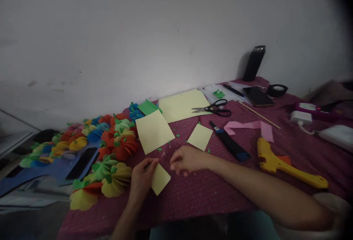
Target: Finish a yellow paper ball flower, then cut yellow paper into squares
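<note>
Between the thumb and fingers of my left hand (142, 175) is a small pale yellow paper square (161, 179), held above the cloth near the table's front. My right hand (188, 159) hovers just right of it, fingers loosely bent and apart, with nothing visible in them. Behind my left hand lies a larger yellow paper sheet (154, 131). Another small yellow paper piece (200, 137) rests beyond my right hand. Black-handled scissors (217, 108) lie open across the edge of a big yellow paper stack (182, 104).
Many colourful folded-paper pumpkins (125, 146) crowd the left side. To the right lie a utility knife (230, 141), a pink paper strip (244, 124), a yellow glue gun (286, 167), a wooden stick (259, 114) and a phone (258, 96). A black bottle (254, 64) stands by the wall.
</note>
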Demonstrator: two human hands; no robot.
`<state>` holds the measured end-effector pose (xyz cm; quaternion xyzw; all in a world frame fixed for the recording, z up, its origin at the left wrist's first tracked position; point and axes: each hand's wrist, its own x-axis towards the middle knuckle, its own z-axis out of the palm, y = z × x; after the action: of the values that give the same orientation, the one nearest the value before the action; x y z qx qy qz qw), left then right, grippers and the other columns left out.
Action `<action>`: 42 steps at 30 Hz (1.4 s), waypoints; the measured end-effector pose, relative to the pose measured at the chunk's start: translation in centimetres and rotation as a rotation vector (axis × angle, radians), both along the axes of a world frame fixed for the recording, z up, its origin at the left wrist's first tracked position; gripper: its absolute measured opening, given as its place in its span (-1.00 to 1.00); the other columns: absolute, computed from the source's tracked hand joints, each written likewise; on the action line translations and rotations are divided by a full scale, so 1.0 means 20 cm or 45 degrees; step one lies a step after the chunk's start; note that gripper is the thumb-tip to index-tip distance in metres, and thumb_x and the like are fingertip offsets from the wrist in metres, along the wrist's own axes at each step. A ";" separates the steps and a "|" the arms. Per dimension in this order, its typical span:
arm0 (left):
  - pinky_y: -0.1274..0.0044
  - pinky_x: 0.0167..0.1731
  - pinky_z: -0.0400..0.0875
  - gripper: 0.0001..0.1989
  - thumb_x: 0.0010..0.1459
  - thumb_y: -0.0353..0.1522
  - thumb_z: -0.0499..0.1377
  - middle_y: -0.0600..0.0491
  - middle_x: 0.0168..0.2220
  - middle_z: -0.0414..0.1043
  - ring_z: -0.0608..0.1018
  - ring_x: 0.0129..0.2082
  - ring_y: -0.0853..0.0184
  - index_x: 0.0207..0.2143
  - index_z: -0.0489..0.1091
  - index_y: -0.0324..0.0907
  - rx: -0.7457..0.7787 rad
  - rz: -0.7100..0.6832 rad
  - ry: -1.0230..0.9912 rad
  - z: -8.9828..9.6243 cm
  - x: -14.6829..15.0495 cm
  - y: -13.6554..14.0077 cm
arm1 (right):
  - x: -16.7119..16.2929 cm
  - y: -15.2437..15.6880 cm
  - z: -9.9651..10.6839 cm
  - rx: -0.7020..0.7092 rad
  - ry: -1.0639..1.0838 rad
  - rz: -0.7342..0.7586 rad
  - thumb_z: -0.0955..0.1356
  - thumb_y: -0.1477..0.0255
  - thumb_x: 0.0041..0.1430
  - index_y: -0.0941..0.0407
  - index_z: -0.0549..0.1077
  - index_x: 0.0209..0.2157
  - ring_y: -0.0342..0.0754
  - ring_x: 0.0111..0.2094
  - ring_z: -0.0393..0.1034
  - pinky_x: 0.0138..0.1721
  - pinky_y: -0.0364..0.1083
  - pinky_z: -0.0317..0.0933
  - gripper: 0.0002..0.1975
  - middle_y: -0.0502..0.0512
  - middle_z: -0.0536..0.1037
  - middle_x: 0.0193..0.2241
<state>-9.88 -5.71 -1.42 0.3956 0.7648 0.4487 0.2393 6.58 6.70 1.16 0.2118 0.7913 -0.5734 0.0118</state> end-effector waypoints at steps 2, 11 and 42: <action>0.60 -0.60 0.24 -0.67 0.00 -0.11 0.12 0.10 -0.58 0.42 0.42 -0.60 0.37 -0.48 0.45 -0.19 -0.096 -0.116 0.245 0.01 -0.04 0.02 | 0.04 0.14 0.04 0.553 -0.037 -0.298 0.21 0.41 0.12 0.13 0.46 -0.30 -0.19 -0.47 0.41 -0.43 -0.23 0.22 -0.78 0.02 0.54 -0.43; 0.25 -0.06 0.20 -0.65 0.09 -0.27 0.09 -0.16 -0.01 0.31 0.31 0.00 0.05 -0.07 0.34 -0.19 0.001 -0.174 1.455 0.03 0.06 0.03 | 0.24 0.52 -0.05 1.009 -0.489 -0.609 0.29 0.55 -0.05 0.17 0.29 0.00 0.11 -0.07 0.30 -0.14 -0.03 0.14 -0.51 0.27 0.42 -0.09; 0.23 0.07 0.01 -0.63 0.13 -0.24 0.05 -0.05 0.04 0.28 0.27 0.04 0.15 -0.01 0.26 -0.14 0.026 -0.964 1.090 0.03 0.40 0.36 | 0.28 0.55 0.01 0.772 -0.236 -0.661 0.26 0.53 -0.03 0.20 0.46 -0.30 -0.05 -0.30 0.39 -0.32 -0.16 0.17 -0.78 0.15 0.53 -0.32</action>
<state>-1.78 1.44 -0.72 0.7907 0.5942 0.1388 0.0486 12.22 17.69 1.27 0.4491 0.8404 -0.2767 -0.1249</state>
